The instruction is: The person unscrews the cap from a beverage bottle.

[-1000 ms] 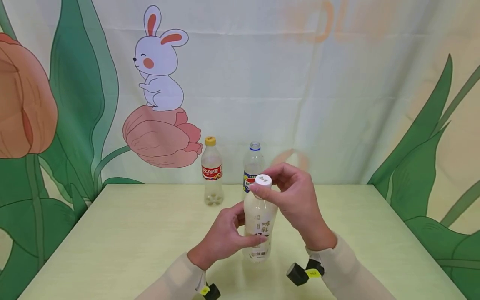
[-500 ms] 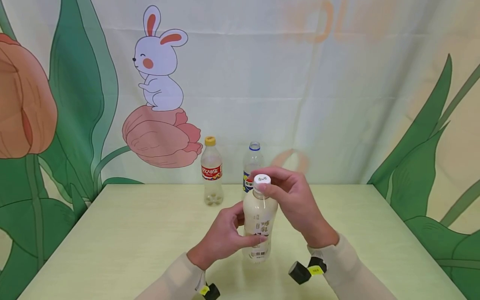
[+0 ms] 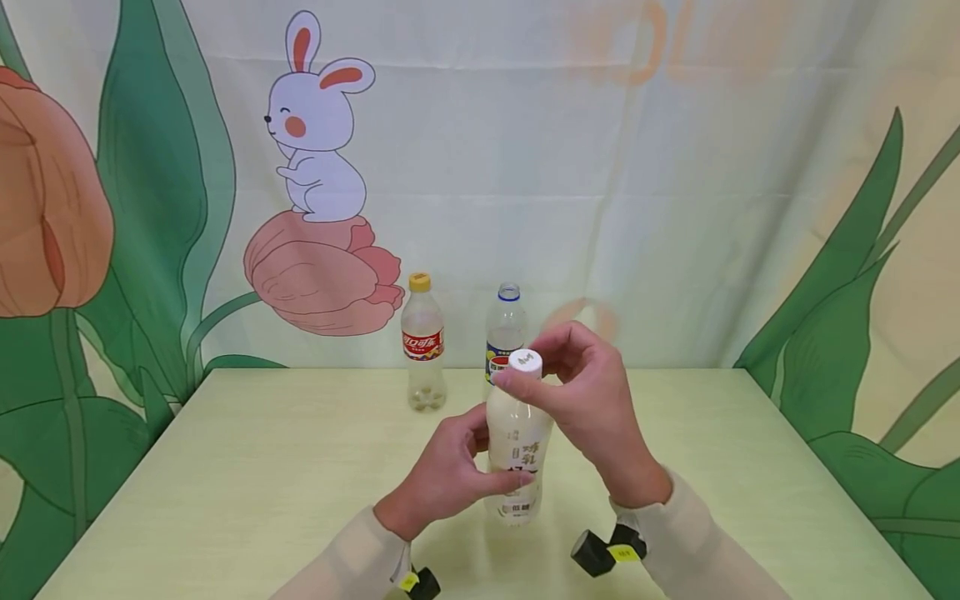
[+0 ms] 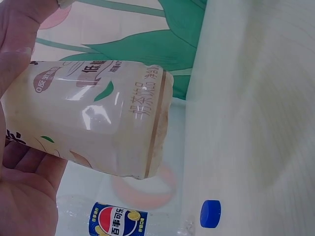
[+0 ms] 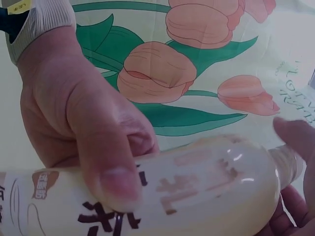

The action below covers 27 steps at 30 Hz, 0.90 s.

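A milk tea bottle (image 3: 517, 433) with a white cap (image 3: 525, 362) is held upright in front of me. My left hand (image 3: 453, 467) grips its lower body, thumb across the front. My right hand (image 3: 585, 387) holds the cap between thumb and fingers; in the right wrist view its thumb (image 5: 298, 140) lies by the neck. The left wrist view shows the bottle's base (image 4: 160, 125) apart from the tabletop.
A red-labelled cola bottle (image 3: 423, 343) with a yellow cap stands behind, to the left. A blue-labelled Pepsi bottle (image 3: 507, 321), uncapped, stands behind the held bottle. A blue cap (image 4: 210, 214) lies on the table (image 3: 300, 467). A printed curtain (image 3: 480, 167) hangs behind.
My right hand has turned at the cap one way and then back, and the cap's lettering now faces differently. The left hand and the bottle's body have stayed in place.
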### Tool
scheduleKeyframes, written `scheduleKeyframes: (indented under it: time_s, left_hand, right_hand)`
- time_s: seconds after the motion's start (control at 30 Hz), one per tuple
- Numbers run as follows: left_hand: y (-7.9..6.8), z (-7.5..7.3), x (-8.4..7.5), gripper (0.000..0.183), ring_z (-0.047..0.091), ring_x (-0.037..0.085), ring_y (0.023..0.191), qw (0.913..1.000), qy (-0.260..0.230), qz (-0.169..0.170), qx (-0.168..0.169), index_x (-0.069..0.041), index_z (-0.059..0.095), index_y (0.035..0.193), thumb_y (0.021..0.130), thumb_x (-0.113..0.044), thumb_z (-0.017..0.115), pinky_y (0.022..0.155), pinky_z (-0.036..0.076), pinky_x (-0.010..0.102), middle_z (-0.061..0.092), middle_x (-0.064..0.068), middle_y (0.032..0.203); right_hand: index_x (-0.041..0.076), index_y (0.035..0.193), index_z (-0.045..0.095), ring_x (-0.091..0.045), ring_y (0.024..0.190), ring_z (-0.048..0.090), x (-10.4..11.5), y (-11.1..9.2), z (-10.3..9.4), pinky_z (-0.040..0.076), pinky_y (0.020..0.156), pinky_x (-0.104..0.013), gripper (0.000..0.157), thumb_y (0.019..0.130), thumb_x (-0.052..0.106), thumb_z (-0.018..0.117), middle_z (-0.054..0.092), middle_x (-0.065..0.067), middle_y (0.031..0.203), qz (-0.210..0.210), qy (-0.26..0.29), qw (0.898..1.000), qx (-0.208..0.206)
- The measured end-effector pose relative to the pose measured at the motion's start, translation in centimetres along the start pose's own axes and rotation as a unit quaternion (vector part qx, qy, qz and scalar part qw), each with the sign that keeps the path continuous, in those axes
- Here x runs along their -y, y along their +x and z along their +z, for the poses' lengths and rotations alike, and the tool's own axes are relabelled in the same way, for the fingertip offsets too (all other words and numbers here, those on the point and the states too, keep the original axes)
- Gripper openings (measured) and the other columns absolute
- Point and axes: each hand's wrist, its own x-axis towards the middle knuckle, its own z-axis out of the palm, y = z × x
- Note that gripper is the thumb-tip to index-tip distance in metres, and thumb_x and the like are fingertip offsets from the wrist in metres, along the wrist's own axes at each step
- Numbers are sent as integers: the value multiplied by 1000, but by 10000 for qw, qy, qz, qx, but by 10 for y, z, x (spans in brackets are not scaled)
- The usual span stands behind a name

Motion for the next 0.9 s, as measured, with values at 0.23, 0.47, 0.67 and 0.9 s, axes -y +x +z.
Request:
scheduleKeyframes:
  time_s: [0.23, 0.47, 0.67, 0.9]
  left_hand:
    - [-1, -1, 0, 57, 71, 16, 107, 10000, 5, -36, 12, -19, 62, 131, 80, -16, 89, 97, 59, 33, 70, -3, 123]
    - [-1, -1, 1, 58, 71, 16, 107, 10000, 8, -30, 29, -19, 62, 131, 80, -17, 89, 97, 59, 32, 70, -3, 124]
    - [0, -1, 1, 57, 71, 17, 105, 10000, -36, 48, 23, -18, 62, 130, 80, -16, 89, 95, 59, 32, 71, -1, 122]
    - [1, -1, 2, 57, 72, 18, 105, 10000, -11, 67, 26, -18, 62, 131, 80, -16, 88, 95, 59, 32, 71, -1, 123]
  right_hand:
    - [9, 100, 74, -23, 83, 68, 3, 0, -2, 56, 76, -30, 27, 78, 13, 89, 75, -1, 91, -83, -31, 10000, 30]
    - [1, 106, 76, -18, 84, 68, -1, 2, -6, 57, 85, -33, 24, 84, 6, 83, 73, 2, 89, -211, 263, 9989, 327]
    - [2, 112, 77, -15, 85, 66, -2, 2, -7, 58, 79, -27, 26, 86, 5, 79, 72, 3, 93, -115, 502, 9976, 460]
    - [6, 119, 75, -14, 89, 67, -6, 3, -9, 59, 79, -27, 27, 92, 4, 71, 70, 3, 100, -104, 947, 9912, 923]
